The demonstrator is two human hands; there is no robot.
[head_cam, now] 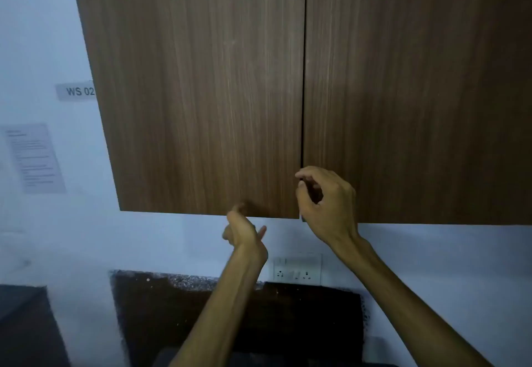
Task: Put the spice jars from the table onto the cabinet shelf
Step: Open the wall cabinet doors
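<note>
While at closed wooden cabinet doors (201, 93) on pale wall (43, 35), fingers (301, 194) curled, grasp unclear.

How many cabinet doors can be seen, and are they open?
2. The left door and the right door meet at a narrow gap and look closed. The left hand is at the left door's bottom edge; the right hand is at the gap.

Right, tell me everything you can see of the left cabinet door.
The left cabinet door is a flat, dark brown wood-grain panel with no visible handle. It looks shut, a thin dark gap parting it from the right door. The left hand reaches its bottom edge; the right hand, fingers curled, is at the gap's lower end. Whether either has a grip is unclear.
</note>
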